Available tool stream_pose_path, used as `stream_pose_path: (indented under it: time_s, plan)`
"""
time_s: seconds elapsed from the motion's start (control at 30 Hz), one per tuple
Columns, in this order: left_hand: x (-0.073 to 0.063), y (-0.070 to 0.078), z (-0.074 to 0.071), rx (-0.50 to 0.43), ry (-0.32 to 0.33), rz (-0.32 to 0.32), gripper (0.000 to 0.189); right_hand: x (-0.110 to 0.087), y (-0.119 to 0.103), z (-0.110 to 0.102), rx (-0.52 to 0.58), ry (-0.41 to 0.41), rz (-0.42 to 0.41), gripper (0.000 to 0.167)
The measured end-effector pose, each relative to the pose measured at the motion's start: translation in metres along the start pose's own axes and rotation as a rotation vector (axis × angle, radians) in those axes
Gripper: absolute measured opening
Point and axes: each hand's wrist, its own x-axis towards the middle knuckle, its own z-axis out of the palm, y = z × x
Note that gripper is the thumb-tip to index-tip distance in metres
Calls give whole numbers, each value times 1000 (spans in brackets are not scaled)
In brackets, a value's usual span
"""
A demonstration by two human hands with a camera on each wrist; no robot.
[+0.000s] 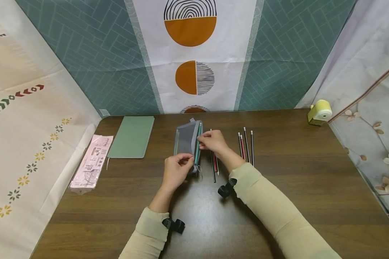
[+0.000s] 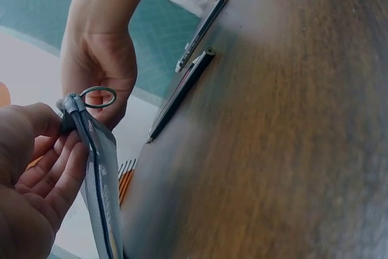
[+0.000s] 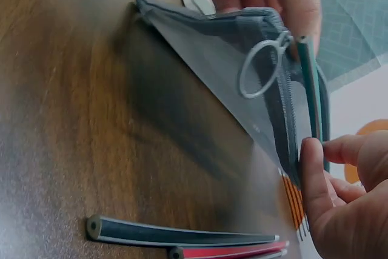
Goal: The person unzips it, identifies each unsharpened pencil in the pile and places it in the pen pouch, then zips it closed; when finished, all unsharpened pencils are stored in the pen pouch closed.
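Observation:
A grey mesh pencil pouch (image 1: 184, 138) stands tilted over the table, its zipped side facing right. My left hand (image 1: 178, 169) grips the near end of the pouch between thumb and fingers. A ring-shaped zipper pull (image 3: 260, 68) hangs from that end. My right hand (image 1: 214, 141) pinches a green pencil (image 3: 311, 92) between thumb and forefinger; the pencil lies lengthwise along the pouch's opening. Under the right hand, a few dark and red pencils (image 1: 213, 163) lie on the table, partly hidden by it.
To the right lie several more pencils (image 1: 246, 144), dark and red. A green notebook (image 1: 132, 136) and a pink package (image 1: 92, 162) are at the left. A yellow pencil sharpener (image 1: 320, 112) stands at the back right. Patterned cloths hang behind and beside the wooden table (image 1: 295, 172).

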Motion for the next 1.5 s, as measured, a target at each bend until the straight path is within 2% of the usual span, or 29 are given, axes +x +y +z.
stream_pose_path:
  time_s: [0.4,0.67,0.83,0.97,1.07,1.27,1.5]
  plan:
    - [0,-1,-3,-2,-13,30,5,-3,4,3,-87,60,-49,20]
    - [-1,-1,-6,17,-8,59,5,-5,8,5,-239,106,-76,17]
    - [-1,-2,-7,36,-25,82,4,-5,6,6,-203,67,-81,20]
    - [-2,-2,-8,44,-56,118,5,-5,4,5,-183,-7,-63,22]
    - [-2,-2,-8,42,-65,121,5,-5,4,4,-158,-56,-39,23]
    - [-2,0,-6,36,-11,67,4,-3,6,4,-21,-38,-28,25]
    - [-1,1,-5,109,70,1,5,-5,9,-1,15,-69,-49,25]
